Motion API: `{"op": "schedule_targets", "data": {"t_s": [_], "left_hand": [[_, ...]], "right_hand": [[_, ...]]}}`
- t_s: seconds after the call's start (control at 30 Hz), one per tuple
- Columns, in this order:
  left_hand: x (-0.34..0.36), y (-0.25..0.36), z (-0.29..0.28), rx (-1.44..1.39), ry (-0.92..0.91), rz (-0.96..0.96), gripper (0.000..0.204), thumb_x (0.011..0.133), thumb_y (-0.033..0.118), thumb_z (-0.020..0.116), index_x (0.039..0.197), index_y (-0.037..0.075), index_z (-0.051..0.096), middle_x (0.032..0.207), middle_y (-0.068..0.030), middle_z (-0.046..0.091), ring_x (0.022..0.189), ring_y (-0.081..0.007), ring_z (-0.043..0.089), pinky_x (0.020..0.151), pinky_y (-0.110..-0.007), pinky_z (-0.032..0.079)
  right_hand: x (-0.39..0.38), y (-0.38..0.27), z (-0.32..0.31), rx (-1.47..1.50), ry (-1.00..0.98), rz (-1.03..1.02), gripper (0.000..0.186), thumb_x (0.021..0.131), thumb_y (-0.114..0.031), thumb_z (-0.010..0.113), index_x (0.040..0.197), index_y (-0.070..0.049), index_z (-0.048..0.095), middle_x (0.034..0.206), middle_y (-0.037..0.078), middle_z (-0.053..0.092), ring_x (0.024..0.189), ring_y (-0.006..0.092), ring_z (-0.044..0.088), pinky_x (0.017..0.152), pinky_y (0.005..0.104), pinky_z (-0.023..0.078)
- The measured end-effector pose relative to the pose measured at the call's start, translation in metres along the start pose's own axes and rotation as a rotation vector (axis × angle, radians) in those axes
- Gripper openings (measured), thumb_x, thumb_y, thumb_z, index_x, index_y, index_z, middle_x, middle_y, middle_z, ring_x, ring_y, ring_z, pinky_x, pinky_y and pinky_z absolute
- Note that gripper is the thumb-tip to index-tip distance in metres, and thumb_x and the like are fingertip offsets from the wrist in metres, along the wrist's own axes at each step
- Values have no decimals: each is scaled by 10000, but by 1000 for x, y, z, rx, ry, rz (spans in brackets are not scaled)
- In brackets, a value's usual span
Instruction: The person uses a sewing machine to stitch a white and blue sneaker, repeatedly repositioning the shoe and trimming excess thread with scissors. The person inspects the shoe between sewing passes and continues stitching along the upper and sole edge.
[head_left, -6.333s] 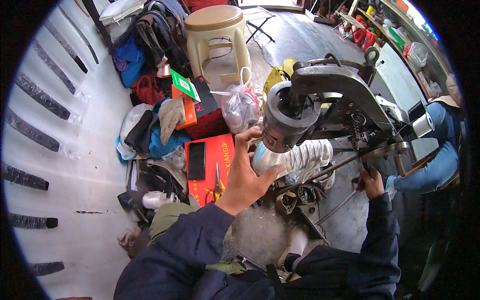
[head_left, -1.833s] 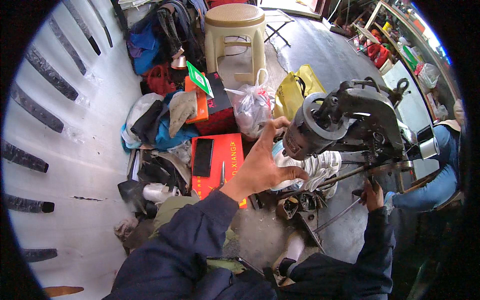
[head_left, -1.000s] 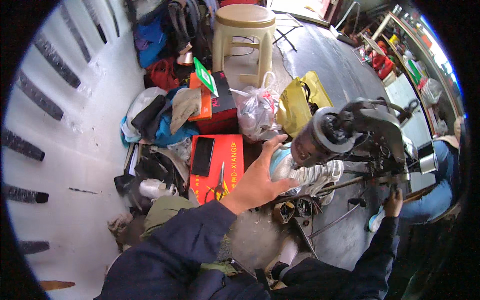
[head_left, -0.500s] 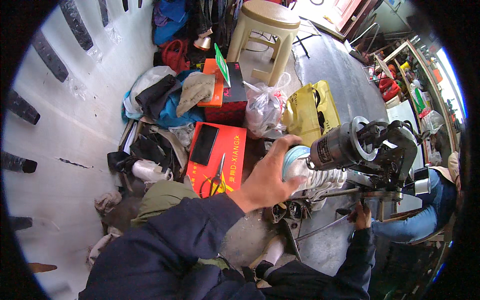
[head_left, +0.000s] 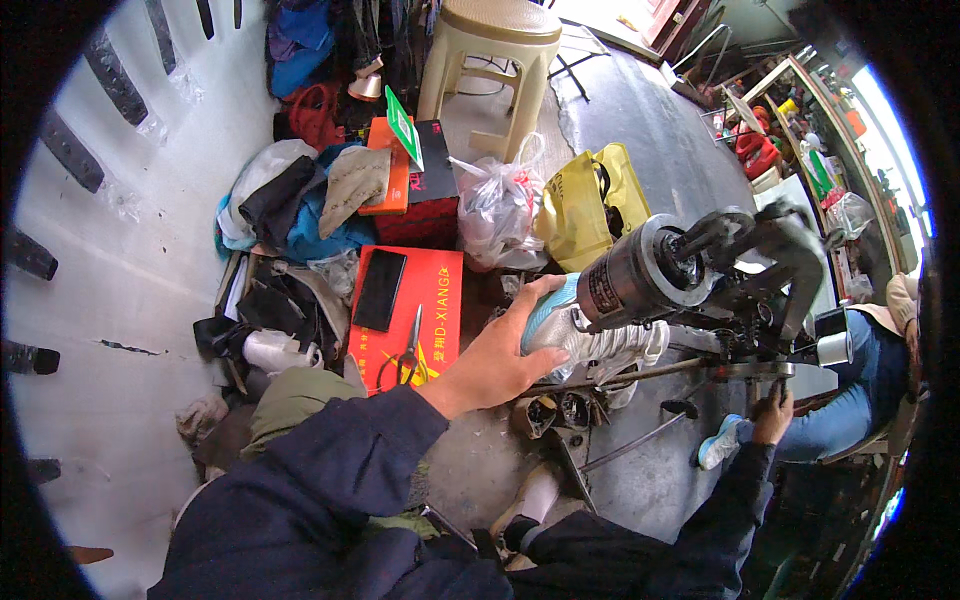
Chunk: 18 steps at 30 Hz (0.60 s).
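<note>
A white and grey sneaker [head_left: 610, 350] with a light blue collar sits under the head of a dark metal shoe-sewing machine [head_left: 640, 270]. My left hand [head_left: 500, 355] grips the sneaker at its blue end, thumb on the near side and fingers over the far side. Part of the sneaker is hidden by the machine head. At the machine's right, my right hand [head_left: 772, 415] is closed at the edge of the flat wheel [head_left: 757, 370]; its fingertips are partly hidden there.
Scissors [head_left: 408, 350] and a black phone [head_left: 380, 290] lie on a red box [head_left: 435, 300]. Behind stand a yellow bag [head_left: 580, 215], a plastic bag [head_left: 500, 210] and a beige stool [head_left: 495, 60]. Another person's jeans-clad leg [head_left: 830, 415] is at the right.
My right hand has moved right and up along the wheel's edge. The left hand stays on the sneaker. The whole view has shifted, and the other person's shoe now shows.
</note>
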<state>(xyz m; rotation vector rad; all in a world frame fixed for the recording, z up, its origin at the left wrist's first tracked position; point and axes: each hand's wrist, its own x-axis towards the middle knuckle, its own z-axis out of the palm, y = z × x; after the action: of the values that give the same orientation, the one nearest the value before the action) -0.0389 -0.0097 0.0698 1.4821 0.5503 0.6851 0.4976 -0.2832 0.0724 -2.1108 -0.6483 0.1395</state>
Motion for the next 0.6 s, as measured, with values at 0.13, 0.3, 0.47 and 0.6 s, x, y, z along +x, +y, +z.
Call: {"op": "schedule_targets", "data": {"t_s": [0.13, 0.3, 0.47, 0.6], "left_hand": [[1, -2, 1, 42, 35, 47, 777, 874, 156, 693, 1545, 121, 303, 1445, -213, 517, 1356, -366, 512, 1133, -427, 379], [3, -5, 2, 36, 44, 92, 769, 876, 130, 687, 1544, 112, 307, 1441, -203, 512, 1356, -351, 506, 1143, -419, 364], [1, 0, 2, 62, 43, 89, 769, 872, 113, 687, 1541, 112, 310, 1448, -208, 502, 1367, -343, 492, 1151, -413, 354], [-1, 7, 0, 65, 13, 39, 784, 864, 120, 701, 1540, 90, 305, 1473, -213, 479, 1383, -363, 475, 1152, -417, 354]], "right_hand": [[-22, 38, 54, 87, -160, 68, 302, 1021, -297, 610, 1121, -12, 589, 983, 92, 621, 826, 201, 630, 649, 325, 527], [-81, -29, 84, 94, -512, 224, 297, 996, -309, 650, 1086, -26, 645, 807, 49, 626, 680, 157, 618, 600, 305, 510], [-63, -79, 36, 194, -223, -126, 273, 1027, -267, 611, 1107, -8, 640, 937, 25, 674, 786, 116, 595, 687, 273, 502], [-19, -42, 0, 17, -44, -66, 286, 1050, -311, 561, 1005, -31, 604, 811, 19, 632, 675, 115, 566, 584, 272, 462]]}}
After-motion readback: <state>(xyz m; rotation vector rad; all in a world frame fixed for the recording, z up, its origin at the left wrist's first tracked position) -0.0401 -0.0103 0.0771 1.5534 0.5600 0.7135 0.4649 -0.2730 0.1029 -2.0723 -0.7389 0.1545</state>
